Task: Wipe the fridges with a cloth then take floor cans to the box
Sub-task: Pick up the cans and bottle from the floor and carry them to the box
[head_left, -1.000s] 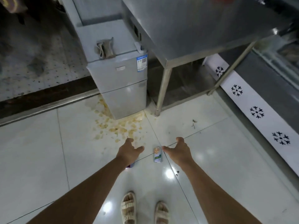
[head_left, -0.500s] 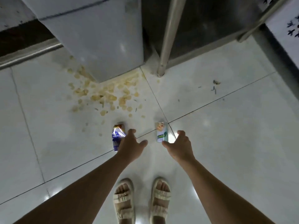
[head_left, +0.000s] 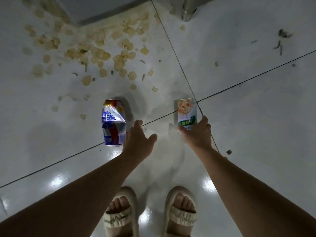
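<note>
1. Your right hand [head_left: 196,134] has its grip wrapped round the near end of the green-labelled can [head_left: 186,113], which lies on the floor [head_left: 248,117].
2. Your left hand [head_left: 138,142], its grip spread, sits just beside the crushed blue can [head_left: 113,123].
3. Chip crumbs [head_left: 102,53] crowd the fridge base [head_left: 102,7]; bare tiles spread to the right.

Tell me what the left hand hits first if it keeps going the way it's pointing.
Most likely the dented blue beer can: the left hand is open beside its lower end, fingers angled toward it. Depth is unclear, so it may instead slide past onto bare floor tile.
</note>
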### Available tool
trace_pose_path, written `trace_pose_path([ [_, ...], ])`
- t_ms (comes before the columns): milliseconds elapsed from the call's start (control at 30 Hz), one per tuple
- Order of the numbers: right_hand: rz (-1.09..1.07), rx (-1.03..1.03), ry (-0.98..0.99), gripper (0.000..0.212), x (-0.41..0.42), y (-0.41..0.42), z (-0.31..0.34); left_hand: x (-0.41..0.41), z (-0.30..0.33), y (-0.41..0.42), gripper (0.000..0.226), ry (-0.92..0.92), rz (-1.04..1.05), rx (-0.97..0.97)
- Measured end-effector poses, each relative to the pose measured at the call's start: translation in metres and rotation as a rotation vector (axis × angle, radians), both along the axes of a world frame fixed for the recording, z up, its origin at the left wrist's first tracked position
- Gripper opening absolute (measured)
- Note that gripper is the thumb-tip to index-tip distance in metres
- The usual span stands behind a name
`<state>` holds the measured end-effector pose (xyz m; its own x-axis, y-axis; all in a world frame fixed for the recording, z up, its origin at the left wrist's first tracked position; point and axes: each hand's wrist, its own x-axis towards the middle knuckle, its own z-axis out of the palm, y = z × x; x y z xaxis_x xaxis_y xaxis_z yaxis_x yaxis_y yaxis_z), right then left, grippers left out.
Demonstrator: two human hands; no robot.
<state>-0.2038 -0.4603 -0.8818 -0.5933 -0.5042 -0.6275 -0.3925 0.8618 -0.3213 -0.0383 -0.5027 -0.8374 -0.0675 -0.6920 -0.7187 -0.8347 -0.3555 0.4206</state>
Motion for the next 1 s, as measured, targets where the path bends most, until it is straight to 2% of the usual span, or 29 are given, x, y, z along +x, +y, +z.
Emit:
trace_pose_path([
  [133,-0.038,-0.042,0.013,0.079,0.008,-0.005,-0.03,0.016,-0.017,-0.001,0.057,-0.031,0.069,-0.131],
  [267,-0.02,-0.058,0.087,0.065,0.03,-0.008,-0.032,0.043,-0.022,-0.004,0.061,-0.152,0.151,-0.246],
  [367,0.013,-0.113,0.065,0.061,0.056,-0.01,-0.025,0.065,-0.031,-0.005,0.068,-0.262,0.251,-0.184],
  [467,0.045,-0.155,0.007,0.058,0.082,-0.011,-0.022,0.079,-0.045,-0.003,0.075,-0.296,0.307,-0.112],
  [600,0.035,-0.207,-0.056,0.062,0.108,-0.014,-0.021,0.082,-0.067,0.002,0.079,-0.294,0.352,-0.066],
  [767,0.077,-0.24,-0.057,0.063,0.115,-0.018,-0.02,0.078,-0.081,0.002,0.078,-0.225,0.463,-0.113],
  [1000,0.079,-0.215,-0.043,0.058,0.099,-0.015,0.025,0.078,-0.036,0.008,0.061,-0.18,0.452,-0.167],
])
